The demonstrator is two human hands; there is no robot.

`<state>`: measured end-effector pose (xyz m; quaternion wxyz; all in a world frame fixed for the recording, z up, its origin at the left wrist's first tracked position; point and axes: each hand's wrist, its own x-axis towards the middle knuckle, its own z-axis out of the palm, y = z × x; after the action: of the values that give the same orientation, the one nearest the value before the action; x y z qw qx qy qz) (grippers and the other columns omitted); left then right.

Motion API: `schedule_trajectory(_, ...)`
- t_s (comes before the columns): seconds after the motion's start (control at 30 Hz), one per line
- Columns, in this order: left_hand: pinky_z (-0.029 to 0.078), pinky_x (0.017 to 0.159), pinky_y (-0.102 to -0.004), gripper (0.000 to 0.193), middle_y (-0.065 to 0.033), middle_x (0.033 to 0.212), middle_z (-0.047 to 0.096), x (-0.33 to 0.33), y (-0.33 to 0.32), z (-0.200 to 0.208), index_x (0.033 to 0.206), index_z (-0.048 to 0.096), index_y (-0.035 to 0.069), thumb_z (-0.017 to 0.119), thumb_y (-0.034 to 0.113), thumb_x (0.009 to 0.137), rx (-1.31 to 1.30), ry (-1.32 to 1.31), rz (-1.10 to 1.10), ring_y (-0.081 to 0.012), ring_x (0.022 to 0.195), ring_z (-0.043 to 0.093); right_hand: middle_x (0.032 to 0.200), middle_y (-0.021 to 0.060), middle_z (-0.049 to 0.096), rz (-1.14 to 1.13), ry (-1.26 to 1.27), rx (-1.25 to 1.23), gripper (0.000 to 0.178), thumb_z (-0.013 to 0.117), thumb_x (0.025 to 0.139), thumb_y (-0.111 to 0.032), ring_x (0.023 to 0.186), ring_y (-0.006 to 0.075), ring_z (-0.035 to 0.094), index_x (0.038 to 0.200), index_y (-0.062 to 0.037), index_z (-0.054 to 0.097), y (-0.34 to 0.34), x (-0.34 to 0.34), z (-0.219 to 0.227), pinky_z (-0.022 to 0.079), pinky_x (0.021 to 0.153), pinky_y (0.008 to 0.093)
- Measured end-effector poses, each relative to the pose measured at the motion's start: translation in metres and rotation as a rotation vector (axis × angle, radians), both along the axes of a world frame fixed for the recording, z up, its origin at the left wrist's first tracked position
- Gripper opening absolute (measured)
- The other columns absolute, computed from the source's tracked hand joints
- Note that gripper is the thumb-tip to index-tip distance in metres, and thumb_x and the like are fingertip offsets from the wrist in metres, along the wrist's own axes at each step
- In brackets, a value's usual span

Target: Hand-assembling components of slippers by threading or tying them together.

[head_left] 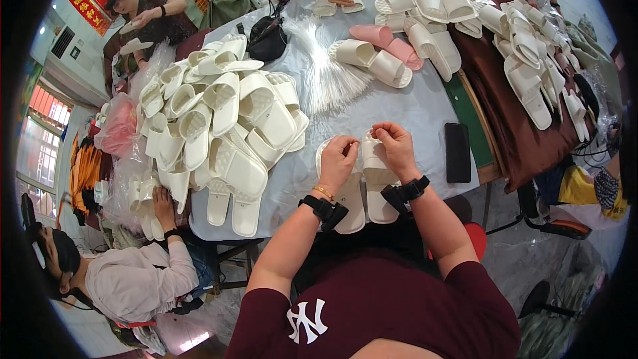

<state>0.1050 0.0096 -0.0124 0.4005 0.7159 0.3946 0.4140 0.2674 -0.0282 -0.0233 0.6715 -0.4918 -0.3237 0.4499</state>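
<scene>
In front of me, a pair of off-white slippers lies side by side at the table's near edge: the left slipper (353, 207) and the right slipper (382, 205). My left hand (338, 161) is over the left one's strap, with its fingertips pinched together. Over the right slipper's strap, my right hand (393, 150) is also closed in a pinch. Whatever lies between the fingertips of either hand is too small to make out. Beyond my hands spreads a bundle of thin clear plastic strands (325, 76).
A heap of off-white slippers (222, 106) covers the table's left. Pink slippers (387, 45) lie ahead right among white pairs. A black phone (457, 153) rests to my right, a black bag (267, 38) far left. Co-workers surround the table; one person's hand (163, 207) touches slippers at left.
</scene>
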Motion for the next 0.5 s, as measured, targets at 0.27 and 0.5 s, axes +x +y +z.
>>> schedule_trajectory(0.27, 0.047, 0.062, -0.0314, 0.012, -0.0111, 0.078, 0.060, -0.007, 0.002, 0.001, 0.088, 0.066, 0.002, 0.062, 0.012, 0.084, -0.007, 0.029, 0.036, -0.0206, 0.067, 0.058, 0.085, 0.0067, 0.068, 0.059, -0.104, -0.011, 0.013, 0.058, 0.089, -0.005, 0.080, 0.0115, 0.063, 0.096, 0.0028, 0.066, 0.004, -0.011, 0.009, 0.049, 0.073, 0.0241)
schedule_trajectory(0.5, 0.048, 0.069, -0.0351, 0.015, -0.0131, 0.080, 0.062, 0.005, -0.001, -0.009, 0.089, 0.066, 0.002, 0.061, 0.014, 0.083, 0.056, -0.017, 0.009, -0.0273, 0.076, 0.060, 0.082, 0.0066, 0.068, 0.031, -0.434, -0.048, 0.013, 0.061, 0.085, -0.005, 0.077, 0.0108, 0.062, 0.093, 0.0025, 0.068, -0.003, -0.001, 0.000, 0.048, 0.070, 0.0246)
